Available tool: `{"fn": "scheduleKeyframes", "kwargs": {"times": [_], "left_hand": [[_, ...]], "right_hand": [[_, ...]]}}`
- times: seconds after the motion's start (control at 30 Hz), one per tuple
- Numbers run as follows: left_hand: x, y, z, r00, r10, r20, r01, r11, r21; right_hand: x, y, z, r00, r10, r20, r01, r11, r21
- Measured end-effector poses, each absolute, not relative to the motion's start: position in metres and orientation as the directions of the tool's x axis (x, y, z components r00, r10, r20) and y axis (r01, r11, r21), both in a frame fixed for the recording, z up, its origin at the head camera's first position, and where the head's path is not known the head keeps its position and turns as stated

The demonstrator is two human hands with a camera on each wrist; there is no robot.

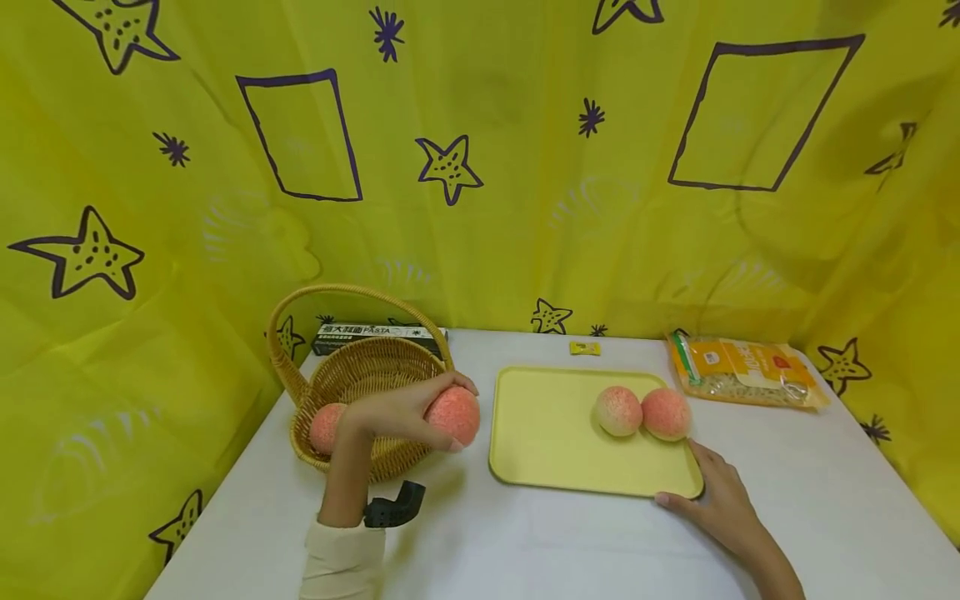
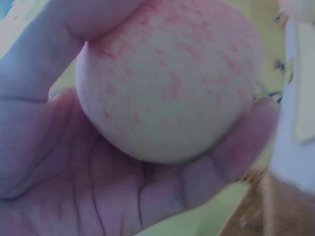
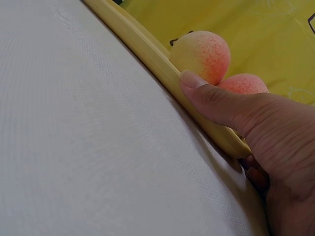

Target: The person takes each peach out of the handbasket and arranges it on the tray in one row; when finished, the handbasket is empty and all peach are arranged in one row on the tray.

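My left hand (image 1: 401, 410) grips a peach (image 1: 454, 415) over the right side of a wicker basket (image 1: 360, 375). In the left wrist view, thumb and fingers curl round this pink-flecked peach (image 2: 172, 93). Another peach (image 1: 325, 428) lies in the basket, partly hidden by my forearm. My right hand (image 1: 722, 493) holds the near right corner of a yellow tray (image 1: 547, 433), with the thumb (image 3: 204, 91) against its rim in the right wrist view. Two peaches, one paler (image 1: 618, 411) and one pinker (image 1: 667, 414), sit side by side on the tray's right part.
Behind the basket lies a dark pasta box (image 1: 375, 333). A small yellow packet (image 1: 585, 348) is at the back of the white table (image 1: 570, 542). An orange and clear food bag (image 1: 750, 371) lies at the back right. A yellow patterned curtain (image 1: 510, 242) surrounds the table.
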State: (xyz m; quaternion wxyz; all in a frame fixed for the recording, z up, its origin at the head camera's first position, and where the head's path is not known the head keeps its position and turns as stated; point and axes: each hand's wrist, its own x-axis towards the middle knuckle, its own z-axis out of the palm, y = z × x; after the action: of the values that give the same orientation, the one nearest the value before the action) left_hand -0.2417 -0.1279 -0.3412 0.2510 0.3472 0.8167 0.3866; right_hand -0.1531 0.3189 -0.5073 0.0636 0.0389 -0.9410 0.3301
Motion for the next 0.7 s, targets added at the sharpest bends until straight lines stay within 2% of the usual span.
{"fn": "scheduleKeyframes", "kwargs": {"times": [0.17,0.27,0.37,0.57,0.7], "left_hand": [[-0.248,-0.098,-0.355,-0.625,0.771,-0.123,0.371,0.431,0.823],[-0.255,-0.082,-0.368,-0.637,0.761,-0.126,0.314,0.405,0.859],[-0.259,-0.067,-0.381,-0.667,0.736,-0.115,0.280,0.391,0.877],[-0.266,-0.038,-0.403,-0.758,0.652,-0.037,0.303,0.401,0.864],[-0.270,-0.020,-0.417,-0.822,0.569,-0.029,0.261,0.421,0.869]], "right_hand": [[-0.153,0.320,-0.509,-0.990,-0.031,0.138,-0.111,0.779,-0.618],[-0.154,0.320,-0.509,-0.987,-0.032,0.155,-0.124,0.771,-0.625],[-0.155,0.320,-0.508,-0.986,-0.031,0.163,-0.128,0.765,-0.631],[-0.153,0.319,-0.508,-0.989,-0.022,0.144,-0.109,0.767,-0.633],[-0.152,0.318,-0.507,-0.991,-0.019,0.136,-0.102,0.766,-0.635]]}}
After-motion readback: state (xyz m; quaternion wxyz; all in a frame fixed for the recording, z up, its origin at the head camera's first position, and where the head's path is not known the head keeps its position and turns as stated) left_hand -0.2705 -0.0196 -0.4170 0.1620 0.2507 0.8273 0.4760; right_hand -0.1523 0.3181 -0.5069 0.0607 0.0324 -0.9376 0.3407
